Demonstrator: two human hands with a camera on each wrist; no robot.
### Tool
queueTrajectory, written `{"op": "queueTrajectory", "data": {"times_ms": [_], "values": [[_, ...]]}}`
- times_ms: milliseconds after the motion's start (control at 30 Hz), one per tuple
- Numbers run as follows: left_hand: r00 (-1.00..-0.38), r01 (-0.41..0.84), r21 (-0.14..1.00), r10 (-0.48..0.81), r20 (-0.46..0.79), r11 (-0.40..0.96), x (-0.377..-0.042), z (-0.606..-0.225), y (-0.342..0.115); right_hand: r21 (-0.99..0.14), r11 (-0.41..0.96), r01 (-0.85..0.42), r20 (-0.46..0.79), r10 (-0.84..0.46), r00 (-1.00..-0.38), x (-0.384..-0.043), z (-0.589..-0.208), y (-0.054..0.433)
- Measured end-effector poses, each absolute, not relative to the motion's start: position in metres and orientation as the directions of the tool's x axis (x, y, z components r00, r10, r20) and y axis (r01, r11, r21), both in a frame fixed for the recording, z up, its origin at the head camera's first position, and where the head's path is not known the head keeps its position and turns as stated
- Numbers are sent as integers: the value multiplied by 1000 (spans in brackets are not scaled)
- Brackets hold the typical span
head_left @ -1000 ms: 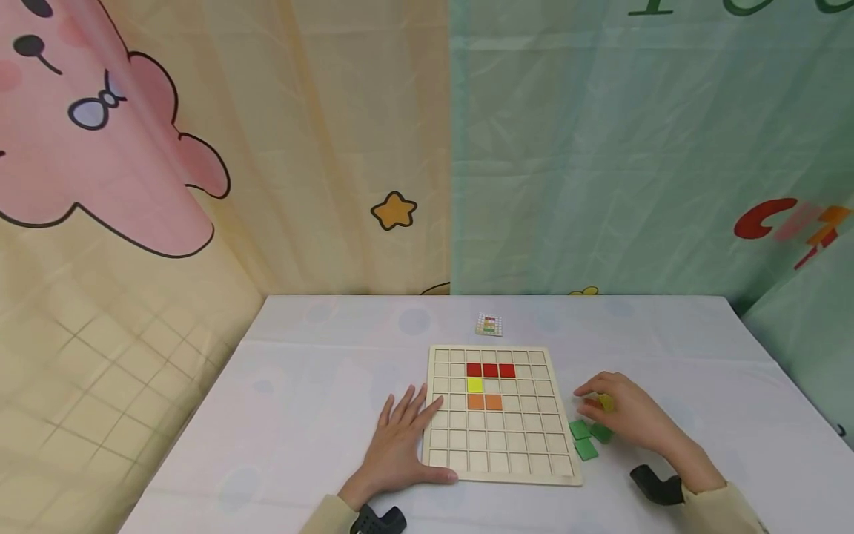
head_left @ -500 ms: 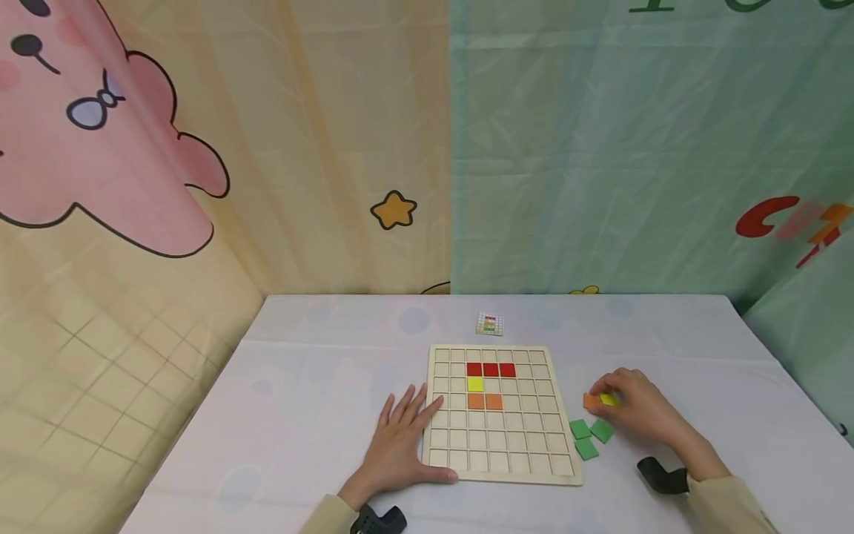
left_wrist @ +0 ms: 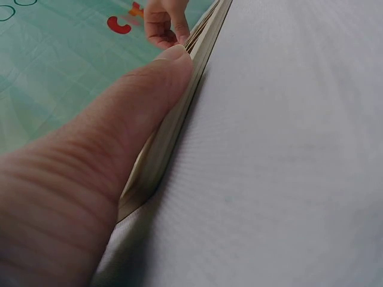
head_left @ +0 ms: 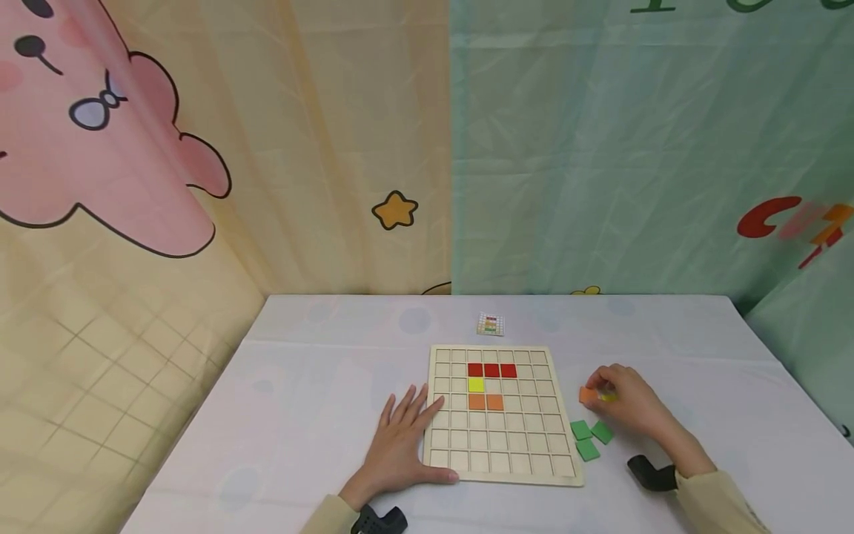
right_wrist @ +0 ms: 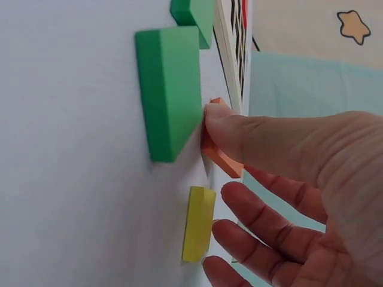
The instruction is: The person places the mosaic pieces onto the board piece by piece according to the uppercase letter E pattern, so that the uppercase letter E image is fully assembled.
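My left hand (head_left: 398,454) lies with fingers spread at the left edge of a wooden grid board (head_left: 528,444). In the left wrist view its thumb (left_wrist: 134,101) presses along the board's side (left_wrist: 160,149). Right of the board, my right hand (head_left: 632,402) pinches an orange square tile (right_wrist: 225,159) between thumb and forefinger, tilted off the flat. Under its other fingers lies a yellow tile (right_wrist: 199,225). Three green tiles (head_left: 587,449) sit between this hand and the board's right edge. Set in the grid are three red tiles (head_left: 491,370), one yellow tile (head_left: 476,385) and two orange tiles (head_left: 477,402).
Behind the board lies a small card (head_left: 490,324) printed with a coloured grid pattern. Black wrist mounts (head_left: 650,475) sit on both arms. A white cloth covers the table (head_left: 320,386), and printed curtains (head_left: 347,148) hang close behind its far edge.
My right hand shifted right over the loose tiles, then took the orange tile in a pinch and moved it slightly left. The yellow tile stays under the fingers. My left hand kept its place.
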State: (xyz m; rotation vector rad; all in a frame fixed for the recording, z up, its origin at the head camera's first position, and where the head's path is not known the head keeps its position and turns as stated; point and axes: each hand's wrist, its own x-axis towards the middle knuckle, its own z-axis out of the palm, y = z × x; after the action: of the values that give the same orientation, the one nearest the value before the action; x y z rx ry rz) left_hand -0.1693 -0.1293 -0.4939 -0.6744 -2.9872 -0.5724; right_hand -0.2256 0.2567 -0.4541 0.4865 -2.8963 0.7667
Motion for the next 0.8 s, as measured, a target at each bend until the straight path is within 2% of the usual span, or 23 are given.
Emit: {"op": "queueTrajectory", "data": {"times_ms": [300,433,567,700,800], "values": [[-907,417,357,410,99,836,-169,-493,-130,-494,825,-275,173,-216,-961,-221,-454,253],[-905,422,355,414,102,834,-168,-493,-129,-507,813,-288,197,-216,-956,-218,-452,248],[-905,421,356,414,101,834,-168,-492,-129,-514,776,-366,295,-241,-925,-214,-451,237],[-906,418,361,411,99,834,-168,-491,-130,-506,716,-481,406,-294,-865,-213,-451,221],[-904,422,363,415,101,831,-168,-491,-129,-528,664,-529,425,-333,-842,-212,-451,209]]}}
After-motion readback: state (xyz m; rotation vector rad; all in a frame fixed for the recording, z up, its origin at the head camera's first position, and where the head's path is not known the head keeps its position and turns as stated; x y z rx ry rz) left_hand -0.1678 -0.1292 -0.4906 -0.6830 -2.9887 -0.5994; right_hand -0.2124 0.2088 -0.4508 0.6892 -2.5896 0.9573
